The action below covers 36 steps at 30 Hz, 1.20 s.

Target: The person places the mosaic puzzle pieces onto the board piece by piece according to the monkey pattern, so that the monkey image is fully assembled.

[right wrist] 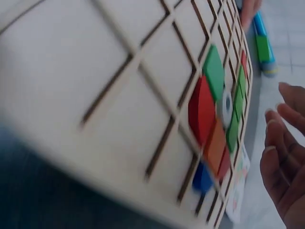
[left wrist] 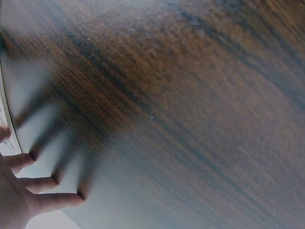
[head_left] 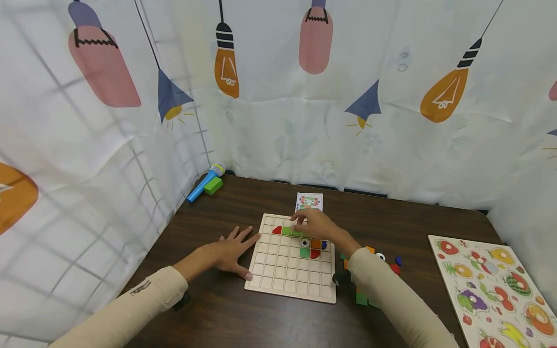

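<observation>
A square wooden grid board (head_left: 283, 284) lies on the dark table. My left hand (head_left: 229, 253) spreads its fingers at the board's left edge, thumb and a fingertip touching the rim. Above the far part of the board hovers my right hand (head_left: 320, 225), fingers loosely bent, with no piece visible between them in the right wrist view. Under it are a red quarter-round piece (head_left: 277, 230) and green squares (head_left: 285, 231). Nearer sit a white eye piece (head_left: 305, 243), an orange square (head_left: 316, 244), a blue piece (head_left: 324, 245), a green piece (head_left: 304, 253) and a red one (head_left: 315, 253).
A printed pattern card (head_left: 310, 197) lies behind the board. Loose coloured pieces (head_left: 361, 297) are partly hidden under the right forearm. A fruit puzzle board (head_left: 500, 295) lies at the right. A toy microphone (head_left: 202, 186) and a green block (head_left: 213, 186) rest at the back left.
</observation>
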Motion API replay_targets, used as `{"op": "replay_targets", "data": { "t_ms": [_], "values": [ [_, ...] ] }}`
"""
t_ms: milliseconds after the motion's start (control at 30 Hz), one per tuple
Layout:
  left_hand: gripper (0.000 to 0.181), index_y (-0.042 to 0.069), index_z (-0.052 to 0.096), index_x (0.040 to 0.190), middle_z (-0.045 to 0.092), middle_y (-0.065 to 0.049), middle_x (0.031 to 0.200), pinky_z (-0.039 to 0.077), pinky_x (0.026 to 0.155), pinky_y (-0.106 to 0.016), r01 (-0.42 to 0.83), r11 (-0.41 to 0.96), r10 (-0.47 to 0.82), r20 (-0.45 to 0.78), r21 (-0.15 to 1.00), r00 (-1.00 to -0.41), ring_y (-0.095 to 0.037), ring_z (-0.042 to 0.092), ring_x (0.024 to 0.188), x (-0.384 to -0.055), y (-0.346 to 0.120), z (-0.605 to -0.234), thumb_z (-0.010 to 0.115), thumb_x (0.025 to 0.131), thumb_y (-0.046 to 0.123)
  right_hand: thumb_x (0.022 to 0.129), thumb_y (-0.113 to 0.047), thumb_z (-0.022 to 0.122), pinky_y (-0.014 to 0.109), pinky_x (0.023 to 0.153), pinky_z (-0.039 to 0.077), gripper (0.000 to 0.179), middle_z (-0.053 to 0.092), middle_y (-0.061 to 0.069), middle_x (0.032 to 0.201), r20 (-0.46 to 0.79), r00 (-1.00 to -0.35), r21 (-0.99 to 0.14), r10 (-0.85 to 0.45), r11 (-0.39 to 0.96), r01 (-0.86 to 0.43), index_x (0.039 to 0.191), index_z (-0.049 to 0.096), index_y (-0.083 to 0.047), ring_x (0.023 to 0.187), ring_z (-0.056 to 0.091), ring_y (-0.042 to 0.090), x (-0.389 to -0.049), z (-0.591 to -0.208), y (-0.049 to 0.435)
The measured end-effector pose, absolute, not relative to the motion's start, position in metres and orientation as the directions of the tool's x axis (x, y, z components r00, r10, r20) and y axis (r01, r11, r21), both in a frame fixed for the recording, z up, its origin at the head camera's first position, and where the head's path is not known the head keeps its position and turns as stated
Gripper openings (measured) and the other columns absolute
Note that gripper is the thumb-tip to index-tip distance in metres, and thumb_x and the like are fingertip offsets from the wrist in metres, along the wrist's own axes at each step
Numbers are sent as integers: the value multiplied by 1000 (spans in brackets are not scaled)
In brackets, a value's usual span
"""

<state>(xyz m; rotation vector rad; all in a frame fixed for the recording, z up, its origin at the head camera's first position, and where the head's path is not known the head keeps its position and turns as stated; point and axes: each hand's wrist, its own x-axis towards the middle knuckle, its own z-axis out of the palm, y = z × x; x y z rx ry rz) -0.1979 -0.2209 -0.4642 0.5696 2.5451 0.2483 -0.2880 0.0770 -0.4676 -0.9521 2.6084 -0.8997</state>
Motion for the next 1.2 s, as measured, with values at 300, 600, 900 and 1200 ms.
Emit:
{"op": "replay_targets", "data": {
  "t_ms": [300,600,900,1200],
  "values": [
    [115,24,11,163,3,-17,169,24,105,-79,350,892,447,-438,288,-780,-53,6,151,-196,-220,-463,71,78,70,96,-25,70,28,59,53,29,68,0,95,-18,-787,-646,-617,608,-462,120,71,-8,66,60,15,-280,-460,170],
    [115,24,12,163,4,-17,169,24,106,-79,346,895,440,-437,281,-784,-53,6,151,-197,-220,-464,72,77,71,94,-28,73,24,60,46,29,69,4,106,-22,-813,-565,-582,678,-470,116,73,-9,68,49,4,-256,-469,250],
    [115,23,12,163,4,-17,169,24,106,-79,346,895,441,-436,283,-784,-53,7,151,-197,-220,-465,73,77,70,91,-26,76,24,62,44,27,65,2,105,-14,-826,-538,-563,700,-468,115,75,-12,73,49,2,-243,-481,280],
    [117,24,11,163,3,-17,169,24,106,-79,351,894,443,-435,279,-784,-54,6,151,-199,-221,-468,72,76,72,91,-30,75,23,65,42,29,64,-2,103,-36,-848,-515,-528,737,-437,116,76,-16,76,47,4,-242,-489,286]
  ]
}}
